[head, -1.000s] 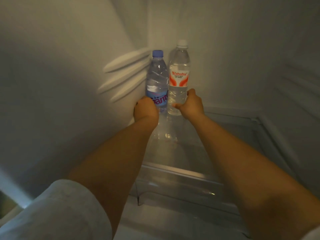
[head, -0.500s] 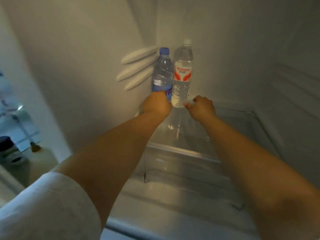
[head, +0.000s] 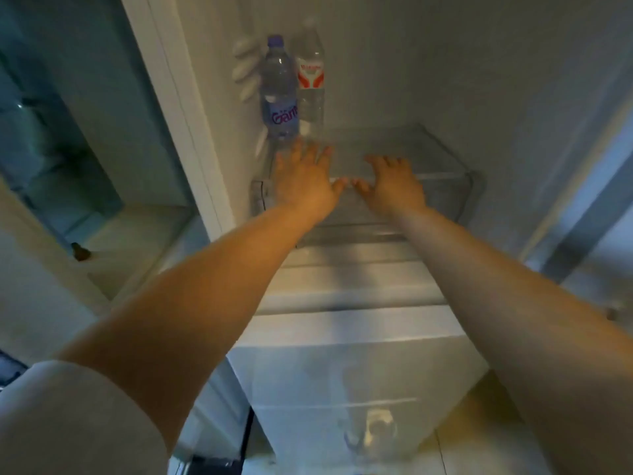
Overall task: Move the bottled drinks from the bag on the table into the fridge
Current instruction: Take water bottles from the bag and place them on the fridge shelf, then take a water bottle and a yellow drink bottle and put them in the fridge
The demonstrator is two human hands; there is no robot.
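Note:
Two water bottles stand upright side by side at the back left of the clear fridge shelf. The blue-capped bottle with a purple label is on the left. The clear bottle with a red and white label is just right of it. My left hand hovers over the shelf's front left with fingers spread, its fingertips just short of the blue-capped bottle. My right hand is beside it with relaxed fingers, holding nothing. Neither bag nor table is in view.
The open fridge door with its shelves is on the left. White shelf rails stick out of the inner left wall. Below the clear shelf sit a white ledge and a frosted drawer.
Both hands have let go of the bottles, opened and drawn back toward the shelf's front. The view has pulled back from the fridge. The bottles stay standing at the back left.

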